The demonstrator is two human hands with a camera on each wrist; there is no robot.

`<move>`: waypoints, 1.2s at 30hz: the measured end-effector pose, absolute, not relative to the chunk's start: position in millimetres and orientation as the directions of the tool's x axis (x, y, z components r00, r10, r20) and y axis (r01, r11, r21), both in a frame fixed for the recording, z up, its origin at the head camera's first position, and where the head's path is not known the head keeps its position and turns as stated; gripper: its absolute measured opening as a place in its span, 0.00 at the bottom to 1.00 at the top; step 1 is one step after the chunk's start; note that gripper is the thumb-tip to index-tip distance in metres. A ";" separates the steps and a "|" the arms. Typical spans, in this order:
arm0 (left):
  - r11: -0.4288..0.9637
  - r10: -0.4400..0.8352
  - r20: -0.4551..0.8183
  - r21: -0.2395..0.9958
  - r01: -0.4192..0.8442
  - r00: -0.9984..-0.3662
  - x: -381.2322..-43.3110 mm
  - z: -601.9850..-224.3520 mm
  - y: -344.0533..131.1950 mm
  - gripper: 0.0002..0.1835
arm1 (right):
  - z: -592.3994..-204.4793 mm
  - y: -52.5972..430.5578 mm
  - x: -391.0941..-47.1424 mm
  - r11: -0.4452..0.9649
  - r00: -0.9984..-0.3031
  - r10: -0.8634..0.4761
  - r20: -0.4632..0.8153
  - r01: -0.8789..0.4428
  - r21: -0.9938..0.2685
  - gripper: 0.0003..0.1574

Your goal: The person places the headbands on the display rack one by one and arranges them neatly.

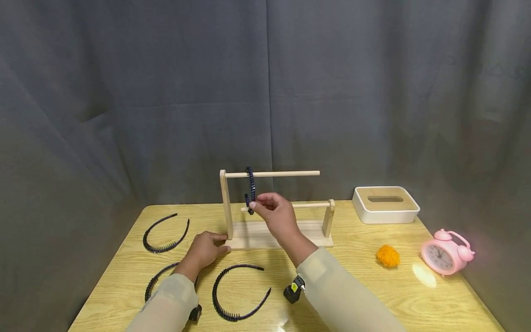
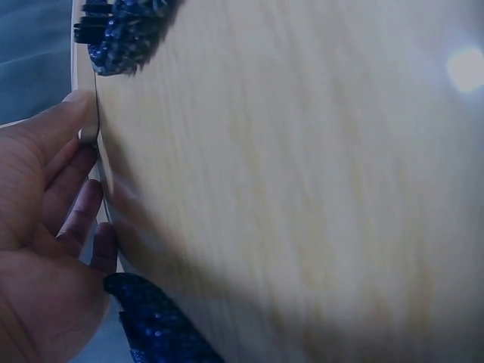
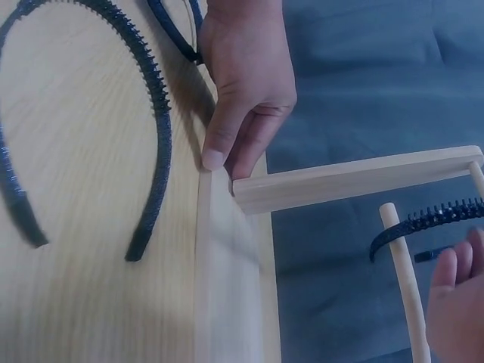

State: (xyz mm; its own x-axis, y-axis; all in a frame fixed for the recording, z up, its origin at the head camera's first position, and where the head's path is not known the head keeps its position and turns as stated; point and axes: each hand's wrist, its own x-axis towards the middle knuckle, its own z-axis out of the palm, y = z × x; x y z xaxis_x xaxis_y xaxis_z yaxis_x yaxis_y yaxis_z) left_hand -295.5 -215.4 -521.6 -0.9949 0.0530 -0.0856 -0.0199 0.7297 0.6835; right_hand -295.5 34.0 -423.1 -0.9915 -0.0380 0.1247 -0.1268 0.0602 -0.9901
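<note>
A wooden two-rod stand [image 1: 255,236] is on the table. My left hand [image 1: 203,251] grips the left end of its base, thumb at the front edge, as the right wrist view also shows. A dark, toothed headband [image 1: 251,180] hangs over the upper rod [image 1: 286,174] near the left post. My right hand [image 1: 280,217] pinches this headband's lower part between thumb and fingers, close to the free left tip of the lower rod [image 3: 404,265]. In the right wrist view, that headband [image 3: 442,215] passes by the rod tip; its contact there is unclear.
Three similar headbands lie on the table: one at the far left [image 1: 158,249], one partly under my left forearm [image 1: 150,287], one in front [image 1: 219,308]. Rightward are an orange fuzzy ball [image 1: 387,256], a white tissue box [image 1: 383,216] and a pink alarm clock [image 1: 444,256].
</note>
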 end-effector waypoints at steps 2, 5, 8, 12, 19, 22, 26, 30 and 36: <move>0.725 0.047 -0.091 0.688 -0.029 -0.995 -295.8 -521.1 -215.3 0.21 | -425.1 38.4 -291.3 0.064 -0.991 -0.013 0.132 -0.133 -0.989 0.18; 0.731 0.049 -0.085 0.682 -0.023 -0.995 -296.2 -520.0 -215.7 0.21 | -431.6 43.8 -284.3 0.068 -0.990 -0.004 0.143 -0.143 -0.987 0.17; 0.730 0.049 -0.080 0.683 -0.019 -0.996 -296.4 -520.1 -216.1 0.21 | -441.0 46.6 -276.8 0.080 -0.989 -0.018 0.150 -0.151 -0.985 0.16; 0.729 0.053 -0.080 0.685 -0.016 -0.995 -296.5 -521.5 -216.2 0.21 | -452.5 47.2 -265.8 0.116 -0.985 -0.040 0.167 -0.171 -0.978 0.15; 0.724 0.046 -0.089 0.690 -0.028 -0.995 -296.2 -524.9 -215.7 0.21 | -465.5 45.3 -249.0 0.148 -0.980 -0.095 0.177 -0.189 -0.971 0.14; 0.728 0.044 -0.089 0.685 -0.029 -0.995 -296.2 -526.8 -215.3 0.21 | -472.5 43.5 -239.8 0.147 -0.975 -0.131 0.178 -0.197 -0.969 0.15; 0.733 0.039 -0.087 0.680 -0.031 -0.995 -296.6 -528.3 -214.4 0.21 | -482.9 39.0 -223.3 0.139 -0.964 -0.215 0.157 -0.189 -0.972 0.16; 0.733 0.036 -0.074 0.680 -0.023 -0.997 -297.3 -527.6 -213.5 0.20 | -489.5 30.9 -205.4 0.190 -0.939 -0.309 0.151 -0.217 -0.957 0.14; 0.736 0.041 -0.057 0.677 -0.008 -0.998 -295.9 -525.4 -213.8 0.20 | -501.8 13.7 -180.4 0.326 -0.858 -0.499 0.123 -0.317 -0.891 0.16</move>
